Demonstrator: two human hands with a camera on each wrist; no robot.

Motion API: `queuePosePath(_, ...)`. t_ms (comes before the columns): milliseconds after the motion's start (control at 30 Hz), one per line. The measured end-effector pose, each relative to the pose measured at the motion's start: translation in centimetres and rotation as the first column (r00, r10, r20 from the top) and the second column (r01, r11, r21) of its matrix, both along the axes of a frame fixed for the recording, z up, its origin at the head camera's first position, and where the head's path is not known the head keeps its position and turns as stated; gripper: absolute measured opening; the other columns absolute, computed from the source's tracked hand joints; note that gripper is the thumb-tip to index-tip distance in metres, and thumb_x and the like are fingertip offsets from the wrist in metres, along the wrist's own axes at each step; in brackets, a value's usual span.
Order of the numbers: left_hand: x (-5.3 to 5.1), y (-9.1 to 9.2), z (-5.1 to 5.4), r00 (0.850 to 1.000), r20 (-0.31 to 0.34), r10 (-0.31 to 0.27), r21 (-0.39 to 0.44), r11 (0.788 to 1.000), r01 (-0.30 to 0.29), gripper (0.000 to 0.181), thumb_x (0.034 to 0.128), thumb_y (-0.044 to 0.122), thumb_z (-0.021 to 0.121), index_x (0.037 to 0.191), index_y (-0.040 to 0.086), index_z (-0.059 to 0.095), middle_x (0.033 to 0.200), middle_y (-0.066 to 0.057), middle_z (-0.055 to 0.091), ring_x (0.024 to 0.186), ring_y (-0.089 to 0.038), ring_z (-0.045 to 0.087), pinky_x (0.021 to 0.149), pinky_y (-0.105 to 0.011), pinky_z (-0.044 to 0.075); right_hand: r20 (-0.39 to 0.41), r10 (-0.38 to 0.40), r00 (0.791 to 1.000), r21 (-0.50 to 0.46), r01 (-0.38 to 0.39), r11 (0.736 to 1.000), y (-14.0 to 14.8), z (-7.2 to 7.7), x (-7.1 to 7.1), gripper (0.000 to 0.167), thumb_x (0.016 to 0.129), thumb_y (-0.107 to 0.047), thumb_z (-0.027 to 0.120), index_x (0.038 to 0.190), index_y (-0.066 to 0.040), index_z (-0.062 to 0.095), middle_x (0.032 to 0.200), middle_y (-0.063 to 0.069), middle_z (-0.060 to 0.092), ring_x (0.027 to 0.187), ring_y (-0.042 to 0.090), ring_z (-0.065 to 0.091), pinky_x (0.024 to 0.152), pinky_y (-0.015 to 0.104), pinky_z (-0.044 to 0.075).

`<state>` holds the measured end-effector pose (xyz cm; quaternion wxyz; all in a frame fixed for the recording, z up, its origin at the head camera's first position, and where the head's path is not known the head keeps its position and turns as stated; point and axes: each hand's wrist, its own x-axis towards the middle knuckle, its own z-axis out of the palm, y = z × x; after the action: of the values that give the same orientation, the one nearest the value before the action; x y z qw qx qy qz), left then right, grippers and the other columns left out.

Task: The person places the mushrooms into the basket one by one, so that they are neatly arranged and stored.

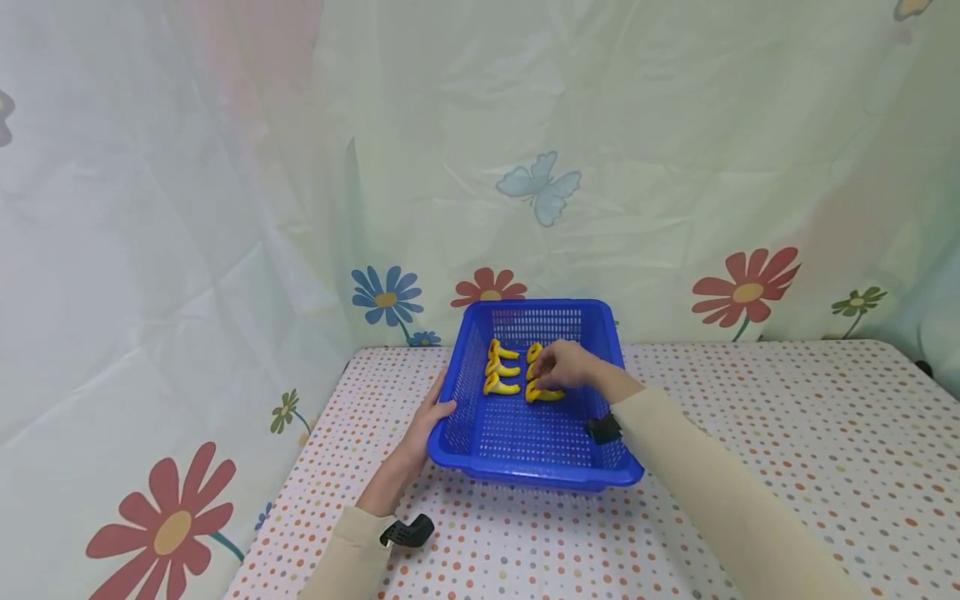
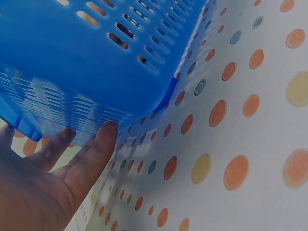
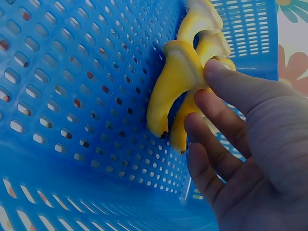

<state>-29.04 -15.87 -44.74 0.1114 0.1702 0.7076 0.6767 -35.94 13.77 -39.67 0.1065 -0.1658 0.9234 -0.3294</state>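
A blue plastic basket [image 1: 536, 477] with slotted walls is in front of me. My left hand [image 1: 422, 427] holds its left side, thumb at the rim and the other fingers [image 2: 94, 156] against the outer wall. Inside the basket, my right hand [image 1: 570, 364] pinches the flared end of a yellow trumpet-shaped mushroom [image 3: 173, 86] between thumb and forefinger. That mushroom lies nearest in the right-hand row, and the hand partly covers those behind it [image 3: 211, 45]. Three similar mushrooms [image 1: 502, 388] form a row to the left.
A white tablecloth with coloured dots [image 1: 757, 433] covers the table under the basket. Behind and to the left hangs a pale sheet [image 1: 630, 208] printed with flowers and a butterfly. Black straps [image 1: 407, 531] circle both wrists.
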Motion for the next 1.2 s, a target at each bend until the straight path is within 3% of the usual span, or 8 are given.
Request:
queuePosePath(100, 0.00, 0.06, -0.05, 1.000, -0.002, -0.002, 0.005, 1.000, 0.002, 0.075, 0.1056, 0.025, 0.042, 0.170, 0.022, 0.004, 0.176, -0.012, 0.006, 0.158, -0.043, 0.014, 0.124, -0.062, 0.016, 0.021, -0.026, 0.999, -0.001, 0.026, 1.000, 0.07, -0.01, -0.01, 0.011, 0.094, -0.011, 0.078, 0.103, -0.003, 0.078, 0.093, 0.004, 0.075, 0.080, 0.017, 0.065, 0.077, 0.032, 0.058)
queuePosePath(367, -0.09, 0.24, -0.09, 1.000, 0.000, -0.007, 0.009, 1.000, 0.007, 0.074, 0.1062, 0.023, 0.040, 0.170, 0.022, 0.003, 0.176, -0.012, 0.005, 0.158, -0.043, 0.013, 0.124, -0.063, 0.016, 0.011, 0.016, 1.000, 0.015, -0.016, 1.000, 0.30, 0.33, 0.40, 0.023, 0.088, -0.009, 0.084, 0.107, 0.001, 0.076, 0.091, 0.004, 0.074, 0.081, 0.016, 0.065, 0.075, 0.031, 0.056)
queuePosePath(533, -0.18, 0.29, 0.12, 1.000, -0.003, -0.006, -0.002, 1.000, 0.006, 0.074, 0.1064, 0.022, 0.040, 0.170, 0.023, 0.004, 0.176, -0.010, 0.005, 0.159, -0.042, 0.013, 0.124, -0.062, 0.016, -0.002, 0.025, 1.000, 0.011, -0.025, 1.000, 0.40, 0.49, 0.50, 0.022, 0.088, -0.007, 0.083, 0.106, 0.003, 0.076, 0.090, 0.005, 0.074, 0.081, 0.016, 0.066, 0.074, 0.031, 0.056)
queuePosePath(800, -0.29, 0.17, -0.11, 1.000, -0.021, -0.016, 0.003, 1.000, 0.016, 0.074, 0.1060, 0.022, 0.040, 0.170, 0.022, 0.003, 0.176, -0.013, 0.005, 0.158, -0.044, 0.012, 0.124, -0.064, 0.016, 0.015, 0.007, 1.000, -0.005, -0.007, 1.000, 0.35, 0.20, 0.30, 0.019, 0.089, -0.007, 0.083, 0.104, 0.002, 0.076, 0.090, 0.005, 0.075, 0.082, 0.016, 0.067, 0.077, 0.031, 0.057)
queuePosePath(1200, -0.14, -0.03, -0.06, 1.000, 0.000, -0.010, 0.000, 1.000, 0.010, 0.076, 0.1057, 0.023, 0.041, 0.170, 0.020, 0.001, 0.176, -0.012, 0.004, 0.158, -0.044, 0.012, 0.124, -0.063, 0.015, 0.044, -0.036, 0.998, -0.019, 0.036, 0.999, 0.09, 0.22, 0.22, 0.019, 0.088, -0.009, 0.084, 0.103, -0.001, 0.076, 0.091, 0.005, 0.074, 0.083, 0.017, 0.066, 0.079, 0.031, 0.057)
